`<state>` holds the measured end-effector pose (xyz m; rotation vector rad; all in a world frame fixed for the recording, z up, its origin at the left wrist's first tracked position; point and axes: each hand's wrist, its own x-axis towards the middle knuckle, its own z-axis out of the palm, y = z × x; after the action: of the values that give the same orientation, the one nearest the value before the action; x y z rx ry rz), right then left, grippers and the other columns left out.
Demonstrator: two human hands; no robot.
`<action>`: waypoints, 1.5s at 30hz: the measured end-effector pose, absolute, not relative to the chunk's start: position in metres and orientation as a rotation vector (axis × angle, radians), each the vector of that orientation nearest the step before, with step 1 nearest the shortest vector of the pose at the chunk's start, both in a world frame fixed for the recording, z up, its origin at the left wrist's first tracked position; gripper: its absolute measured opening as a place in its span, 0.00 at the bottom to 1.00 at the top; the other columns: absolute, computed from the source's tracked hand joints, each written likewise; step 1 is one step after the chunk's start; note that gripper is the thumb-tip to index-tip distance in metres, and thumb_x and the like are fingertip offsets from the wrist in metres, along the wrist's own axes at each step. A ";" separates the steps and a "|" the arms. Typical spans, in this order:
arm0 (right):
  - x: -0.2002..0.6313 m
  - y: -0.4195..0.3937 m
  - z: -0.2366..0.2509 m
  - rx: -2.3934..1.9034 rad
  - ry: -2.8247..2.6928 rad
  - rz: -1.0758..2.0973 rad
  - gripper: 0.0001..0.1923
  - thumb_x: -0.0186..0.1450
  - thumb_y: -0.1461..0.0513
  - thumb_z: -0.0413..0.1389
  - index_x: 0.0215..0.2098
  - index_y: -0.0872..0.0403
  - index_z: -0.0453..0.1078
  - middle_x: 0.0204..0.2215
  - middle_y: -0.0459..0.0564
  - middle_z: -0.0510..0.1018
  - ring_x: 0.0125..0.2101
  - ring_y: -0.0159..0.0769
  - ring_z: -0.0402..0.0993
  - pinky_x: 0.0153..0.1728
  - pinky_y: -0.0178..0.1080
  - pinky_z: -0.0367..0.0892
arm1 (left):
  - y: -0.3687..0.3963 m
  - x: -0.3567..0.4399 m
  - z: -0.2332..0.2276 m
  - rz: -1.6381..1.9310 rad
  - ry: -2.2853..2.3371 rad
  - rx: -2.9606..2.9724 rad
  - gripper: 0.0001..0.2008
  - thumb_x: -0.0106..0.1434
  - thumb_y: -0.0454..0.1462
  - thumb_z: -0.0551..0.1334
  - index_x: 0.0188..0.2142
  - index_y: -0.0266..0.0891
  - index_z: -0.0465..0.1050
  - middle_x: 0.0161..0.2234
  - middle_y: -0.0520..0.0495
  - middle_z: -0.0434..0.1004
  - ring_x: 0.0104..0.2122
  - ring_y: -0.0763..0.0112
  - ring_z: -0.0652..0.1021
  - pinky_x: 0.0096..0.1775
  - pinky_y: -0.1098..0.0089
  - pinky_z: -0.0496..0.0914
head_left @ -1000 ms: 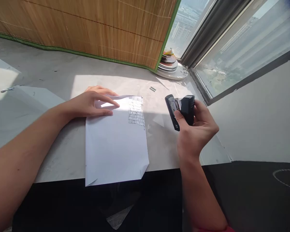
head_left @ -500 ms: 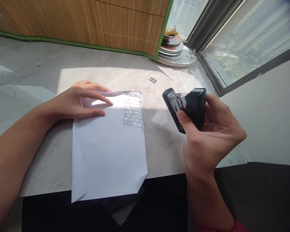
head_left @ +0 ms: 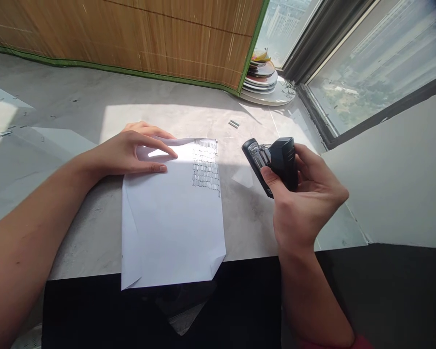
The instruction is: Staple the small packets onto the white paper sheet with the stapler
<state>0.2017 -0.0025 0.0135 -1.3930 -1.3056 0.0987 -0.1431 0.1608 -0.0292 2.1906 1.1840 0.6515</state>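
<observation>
Sunlight from the window [head_left: 378,58] on the far right fell across a pale grey worktop [head_left: 76,116], backed by a bamboo screen [head_left: 148,34] with a green edge. On the worktop lay a white sheet of paper [head_left: 170,228], its near edge hanging over the worktop's front and one near corner folded. The left hand [head_left: 131,152] rested flat on the paper's far left part, fingers spread and pressing it down, gripping nothing. Rows of staples [head_left: 205,167] already filled a block at the paper's far right corner, packed closely; most of the sheet below and to the left of them was bare. The right hand [head_left: 305,203] was curled around a black stapler [head_left: 272,162], held in the air to the right of the paper, apart from it, with its mouth turned toward the sheet. By my reading, a good many staples had gone in, and much plain paper remained. Two loose staple strips [head_left: 234,124] lay farther back, and a stack of plates [head_left: 263,77] stood by the window.
</observation>
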 end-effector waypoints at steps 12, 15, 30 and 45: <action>0.178 0.010 0.007 -1.342 -1.540 0.325 0.20 0.65 0.64 0.64 0.55 0.46 0.78 0.47 0.47 0.84 0.46 0.44 0.82 0.51 0.49 0.79 | 0.153 -0.127 -0.009 0.561 0.890 2.451 0.24 0.60 0.55 0.73 0.54 0.55 0.82 0.57 0.44 0.77 0.60 0.47 0.72 0.65 0.37 0.60; 0.146 0.014 0.006 -1.253 -1.703 0.357 0.23 0.63 0.68 0.64 0.56 0.46 0.77 0.50 0.48 0.84 0.49 0.44 0.81 0.53 0.48 0.76 | 0.155 -0.128 -0.011 0.600 0.868 2.457 0.26 0.65 0.56 0.69 0.59 0.54 0.79 0.63 0.44 0.72 0.63 0.48 0.70 0.67 0.40 0.59; 0.193 0.023 -0.009 -1.413 -1.730 0.324 0.21 0.63 0.58 0.65 0.55 0.50 0.79 0.52 0.53 0.84 0.51 0.49 0.81 0.56 0.51 0.73 | 0.164 -0.126 -0.024 1.136 1.221 2.003 0.16 0.74 0.43 0.53 0.46 0.41 0.78 0.47 0.43 0.67 0.41 0.61 0.77 0.53 0.53 0.75; 0.248 0.164 -0.018 -1.420 -2.246 0.468 0.32 0.69 0.50 0.55 0.70 0.47 0.68 0.73 0.49 0.63 0.73 0.48 0.56 0.74 0.54 0.53 | 0.161 -0.131 -0.014 1.371 1.259 1.455 0.13 0.72 0.45 0.56 0.38 0.42 0.76 0.46 0.43 0.68 0.39 0.66 0.75 0.29 0.72 0.74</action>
<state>0.2479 0.1640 -0.0178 -1.4198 -2.2465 0.4685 -0.1308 0.1606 -0.0140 1.4545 1.2594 1.3709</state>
